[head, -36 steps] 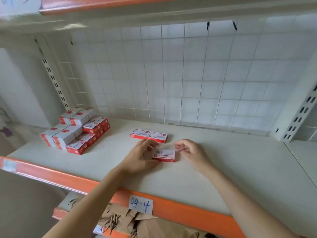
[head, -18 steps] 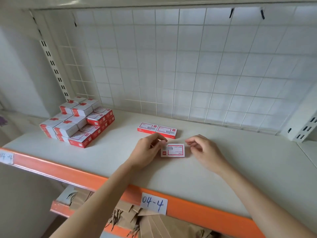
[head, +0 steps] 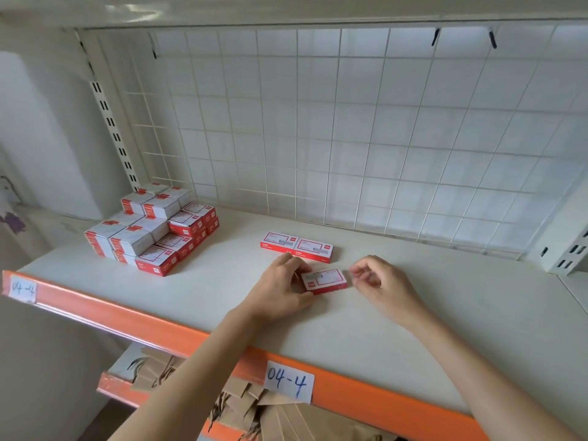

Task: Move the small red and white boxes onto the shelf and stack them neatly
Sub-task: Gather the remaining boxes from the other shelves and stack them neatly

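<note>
1. Nearest us runs the orange rail (head: 178, 340) of the shelf (head: 413, 338), smooth painted metal, with a paper label (head: 288, 381) reading "04-4" stuck on it and a second label (head: 23, 288) at its left end. Below it lies crumpled brown cardboard (head: 254, 415).

2. A second ago our left hand (head: 278, 292) covered the near corner of the lone box (head: 324, 281). Now its fingers are curled against the box's left end, touching it. We cannot tell whether it truly pinches the box or only steadies it.

3. Our right hand (head: 380, 283) has stayed just beside the box's right end, with the fingers loosely curled and the thumb and forefinger close together. It holds nothing.

4. The box has been turned a little and now lies flat on the shelf, its long side more nearly square to the pair (head: 296, 246) behind it. We judge that this is alignment work. The box is already on the shelf and needs only to be closed up to the pair or set on top of it.

5. The boxes are small flat cardboard cuboids with crisp edges, red sides and white printed tops.

6. Far left stands the pile (head: 152, 229), stepped and several layers high. It holds some red-sided boxes and some chunkier white ones.

7. Behind everything hangs the thin white wire grid (head: 350, 128).
</note>
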Demonstrator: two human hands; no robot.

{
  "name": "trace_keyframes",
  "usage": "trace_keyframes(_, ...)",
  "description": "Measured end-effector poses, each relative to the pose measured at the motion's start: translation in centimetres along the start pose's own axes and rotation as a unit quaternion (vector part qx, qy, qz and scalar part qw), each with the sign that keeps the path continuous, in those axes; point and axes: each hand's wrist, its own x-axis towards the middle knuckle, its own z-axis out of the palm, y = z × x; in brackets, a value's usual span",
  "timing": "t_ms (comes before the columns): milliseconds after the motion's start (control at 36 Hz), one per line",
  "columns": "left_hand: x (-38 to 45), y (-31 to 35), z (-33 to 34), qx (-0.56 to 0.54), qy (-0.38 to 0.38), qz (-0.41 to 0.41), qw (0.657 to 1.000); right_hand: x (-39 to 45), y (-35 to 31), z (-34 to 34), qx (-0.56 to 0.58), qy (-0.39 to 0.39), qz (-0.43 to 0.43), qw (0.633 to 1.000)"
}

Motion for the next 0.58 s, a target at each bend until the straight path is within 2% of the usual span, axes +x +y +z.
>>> trace_keyframes(111, -0.1, 0.3, 0.3, 0.019, 0.005, -0.015, 1.000, 0.0, -0.2, 0.0, -0.019, -0.016, -0.012, 1.000)
trace_keyframes(361, -0.9, 0.9, -0.1, 0.021, -0.032, 0.079, 0.996, 0.1, -1.4, 0.0, -0.066, -0.102, 0.010, 0.993)
trace_keyframes(472, -1.0, 0.8, -1.3, 0.034, -0.056, 0.092, 0.994, 0.8, -2.9, 0.2, -0.116, -0.145, 0.031, 0.982)
trace_keyframes(583, -1.4, -0.7, -3.2, 0.076, -0.059, 0.087, 0.992, 1.6, -4.8, 2.0, -0.168, -0.166, -0.009, 0.972)
